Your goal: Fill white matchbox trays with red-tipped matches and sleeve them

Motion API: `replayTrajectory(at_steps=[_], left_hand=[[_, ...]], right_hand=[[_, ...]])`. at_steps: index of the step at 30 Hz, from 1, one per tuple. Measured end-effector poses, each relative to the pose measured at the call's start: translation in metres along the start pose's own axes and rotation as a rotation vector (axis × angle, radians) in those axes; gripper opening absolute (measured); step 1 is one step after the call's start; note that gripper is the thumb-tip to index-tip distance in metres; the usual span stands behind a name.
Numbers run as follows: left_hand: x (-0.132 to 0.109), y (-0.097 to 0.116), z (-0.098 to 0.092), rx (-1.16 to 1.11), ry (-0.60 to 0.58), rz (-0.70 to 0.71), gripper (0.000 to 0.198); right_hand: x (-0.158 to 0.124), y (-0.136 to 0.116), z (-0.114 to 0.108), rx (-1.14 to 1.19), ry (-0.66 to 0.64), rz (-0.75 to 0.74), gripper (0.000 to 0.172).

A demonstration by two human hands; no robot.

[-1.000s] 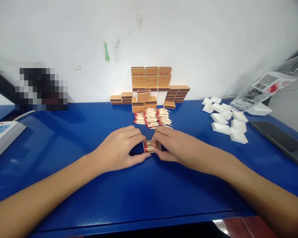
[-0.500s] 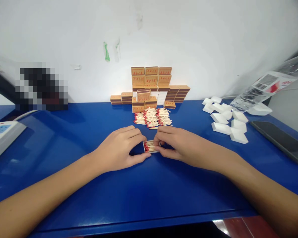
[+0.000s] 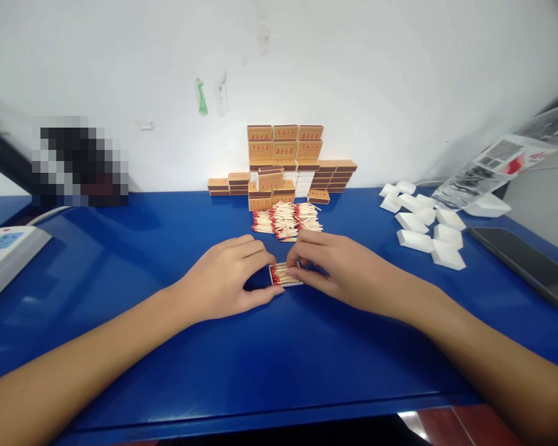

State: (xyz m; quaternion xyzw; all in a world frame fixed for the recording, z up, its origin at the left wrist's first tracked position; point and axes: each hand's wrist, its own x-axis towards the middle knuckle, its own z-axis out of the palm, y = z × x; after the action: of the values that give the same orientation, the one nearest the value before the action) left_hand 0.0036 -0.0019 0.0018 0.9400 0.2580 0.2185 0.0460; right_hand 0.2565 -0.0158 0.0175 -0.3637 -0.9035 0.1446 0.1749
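A small white matchbox tray (image 3: 284, 275) filled with red-tipped matches lies on the blue table (image 3: 279, 359) between my hands. My left hand (image 3: 227, 279) curls round its left end, thumb and fingers pinching the tray. My right hand (image 3: 328, 267) holds the tray's right end, with fingertips pressed on the matches. Just behind my hands lies a loose heap of matches (image 3: 286, 220). Further back, against the wall, stands a stack of orange matchboxes (image 3: 283, 164).
Several empty white trays (image 3: 423, 223) are scattered at the right. A dark phone (image 3: 525, 263) lies at the far right, below a clear plastic bag (image 3: 497, 161). A white power strip (image 3: 4, 254) sits at the left edge. A pixelated dark patch is at the left back.
My right hand's fingers have shifted a little up and back over the tray's matches. My left hand and the tray have stayed put.
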Motion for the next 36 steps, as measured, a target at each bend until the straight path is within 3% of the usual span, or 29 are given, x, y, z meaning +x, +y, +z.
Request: replayTrajectory(at_steps=[13, 36], left_hand=[[-0.001, -0.001, 0.001, 0.000, 0.010, 0.010, 0.029], [-0.001, -0.001, 0.001, 0.007, 0.024, 0.017, 0.031]], right_hand=[[0.000, 0.000, -0.002, 0.007, -0.008, 0.030, 0.010], [-0.003, -0.005, -0.006, -0.011, -0.029, 0.008, 0.013]])
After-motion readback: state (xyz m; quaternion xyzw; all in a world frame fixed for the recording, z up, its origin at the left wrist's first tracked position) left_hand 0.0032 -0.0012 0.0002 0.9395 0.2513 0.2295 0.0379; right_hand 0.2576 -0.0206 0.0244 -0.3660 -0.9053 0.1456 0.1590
